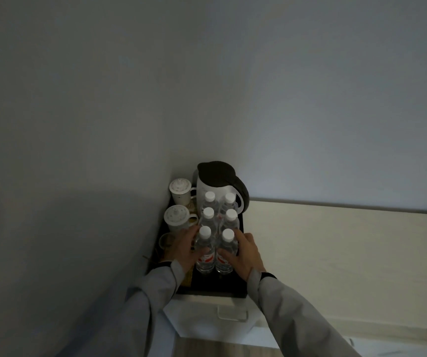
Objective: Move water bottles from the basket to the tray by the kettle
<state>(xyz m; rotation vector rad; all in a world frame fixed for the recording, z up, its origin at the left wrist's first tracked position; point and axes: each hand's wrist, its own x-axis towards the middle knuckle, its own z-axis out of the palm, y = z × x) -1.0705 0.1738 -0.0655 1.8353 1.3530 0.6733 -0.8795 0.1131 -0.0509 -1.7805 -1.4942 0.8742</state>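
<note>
Dim corner, pale counter point(336, 240), black tray point(215, 287), six bottles point(205, 249)

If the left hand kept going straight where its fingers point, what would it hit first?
Probably the nearer white lidded ceramic cup. The left hand already cups the nearest left clear plastic water bottle, though depth is uncertain.

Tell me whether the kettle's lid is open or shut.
Shut. The dark lid lies flat on the white kettle, with no gap showing at the rim.
</note>
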